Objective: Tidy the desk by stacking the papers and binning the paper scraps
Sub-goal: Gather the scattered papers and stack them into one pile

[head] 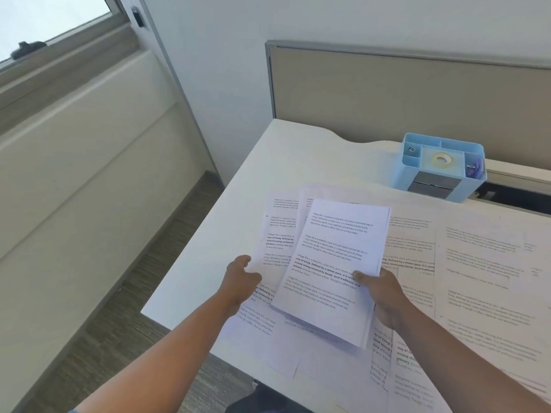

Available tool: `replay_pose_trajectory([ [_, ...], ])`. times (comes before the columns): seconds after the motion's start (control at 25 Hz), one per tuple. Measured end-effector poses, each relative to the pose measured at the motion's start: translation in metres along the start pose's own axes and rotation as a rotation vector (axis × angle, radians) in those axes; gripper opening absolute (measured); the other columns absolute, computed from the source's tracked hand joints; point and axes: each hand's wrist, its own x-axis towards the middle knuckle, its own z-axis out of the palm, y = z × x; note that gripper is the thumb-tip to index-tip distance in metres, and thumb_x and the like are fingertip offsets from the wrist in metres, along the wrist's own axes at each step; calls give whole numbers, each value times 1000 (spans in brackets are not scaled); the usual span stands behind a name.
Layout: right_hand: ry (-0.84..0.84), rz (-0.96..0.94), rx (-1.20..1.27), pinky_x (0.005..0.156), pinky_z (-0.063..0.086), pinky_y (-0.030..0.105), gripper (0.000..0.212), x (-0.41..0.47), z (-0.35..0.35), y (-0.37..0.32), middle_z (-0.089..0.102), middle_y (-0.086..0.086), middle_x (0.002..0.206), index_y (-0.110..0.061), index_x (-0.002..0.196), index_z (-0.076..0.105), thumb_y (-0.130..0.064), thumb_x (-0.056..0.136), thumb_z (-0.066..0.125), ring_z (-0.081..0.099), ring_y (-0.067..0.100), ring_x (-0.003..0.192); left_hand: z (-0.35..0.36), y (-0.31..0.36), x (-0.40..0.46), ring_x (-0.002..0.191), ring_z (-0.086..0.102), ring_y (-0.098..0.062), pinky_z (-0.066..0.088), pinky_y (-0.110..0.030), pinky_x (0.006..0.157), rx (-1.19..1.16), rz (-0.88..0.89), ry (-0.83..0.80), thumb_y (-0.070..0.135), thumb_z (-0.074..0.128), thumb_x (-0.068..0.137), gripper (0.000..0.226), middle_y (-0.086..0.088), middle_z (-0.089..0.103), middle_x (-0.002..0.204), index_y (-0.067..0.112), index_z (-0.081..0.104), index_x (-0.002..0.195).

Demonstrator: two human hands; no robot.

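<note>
Papers [334, 263] were pinched at their right edge by the right hand [384, 290]; the left hand [241, 278], fingers loosely spread, hovered beside their left edge.

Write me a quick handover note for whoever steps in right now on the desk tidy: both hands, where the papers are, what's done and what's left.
Right hand: grips the gathered stack of papers at its right edge, thumb on top, held above the desk.
Left hand: fingers curled at the edge of a loose sheet on the desk's left; whether it grips it I cannot tell.
More printed sheets lie spread flat to the right.
Done: part of the papers stacked in hand.
Left: collect the remaining sheets and set the stack down. No scraps or bin are in view.
</note>
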Motion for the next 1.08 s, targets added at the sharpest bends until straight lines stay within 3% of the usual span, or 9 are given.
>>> replay_pose_trajectory([
  [0.16, 30, 50, 46, 117, 38, 57, 24, 14, 5, -1, 76, 2, 116, -17, 109, 76, -9, 86, 79, 63, 33, 121, -2, 9, 17, 124, 59, -29, 56, -44, 100, 17, -14, -78, -1, 56, 94, 75, -9, 45, 155, 15, 27, 161],
  [0.32, 39, 64, 45, 116, 39, 57, 27, 30, 16, -9, 76, 1, 117, -19, 109, 75, -8, 85, 79, 63, 32, 120, -7, 25, 43, 127, 50, -26, 50, -32, 86, 32, -4, -77, 0, 56, 97, 73, -6, 35, 160, 14, 25, 161],
  [0.44, 38, 62, 39, 111, 45, 54, 22, 46, 24, -19, 79, -2, 108, -21, 103, 77, -8, 86, 79, 67, 28, 112, -11, 36, 69, 136, 45, -27, 40, -35, 99, 14, -18, -71, 2, 57, 97, 70, -7, 38, 160, 12, 28, 161],
  [0.52, 55, 71, 37, 96, 55, 48, 18, 57, 28, -25, 80, -3, 103, -22, 95, 79, -7, 86, 78, 69, 26, 105, -11, 43, 84, 130, 50, -23, 40, -33, 99, -3, -28, -88, 2, 58, 96, 67, -6, 48, 150, 10, 33, 158],
  [0.68, 50, 108, 47, 62, 59, 34, 19, 67, 33, -31, 81, -3, 90, -22, 96, 78, -5, 89, 74, 74, 24, 88, -8, 55, 106, 97, 56, -10, 44, -26, 77, -33, -25, -106, 3, 61, 95, 49, 8, 59, 107, 7, 51, 143],
  [0.76, 17, 109, 22, 68, 60, 38, 21, 66, 31, -33, 81, -3, 94, -18, 103, 76, -3, 91, 72, 74, 25, 91, -6, 59, 113, 96, 60, -14, 49, -28, 77, -96, -38, -87, 5, 66, 94, 40, 2, 65, 108, 6, 59, 133],
  [0.88, -30, 118, 33, 93, 58, 53, 27, 64, 26, -34, 79, 7, 110, -12, 116, 73, 1, 93, 69, 73, 34, 104, -2, 62, 119, 102, 72, -27, 58, -43, 93, -257, -53, -80, 9, 76, 92, 26, -13, 75, 112, 5, 67, 116],
  [1.0, -33, 117, 60, 97, 55, 56, 29, 61, 25, -35, 77, 12, 115, -7, 120, 71, 2, 93, 68, 71, 36, 108, 4, 64, 113, 78, 75, -18, 61, -31, 74, -265, 9, -76, 11, 83, 87, 15, -5, 78, 90, 9, 70, 94],
  [1.08, -29, 116, 71, 98, 55, 55, 29, 60, 25, -35, 76, 12, 116, -7, 121, 70, 2, 93, 68, 70, 36, 109, 8, 66, 109, 74, 69, -18, 58, -32, 73, -153, 88, 36, 15, 84, 86, 16, 0, 73, 80, 14, 68, 84],
])
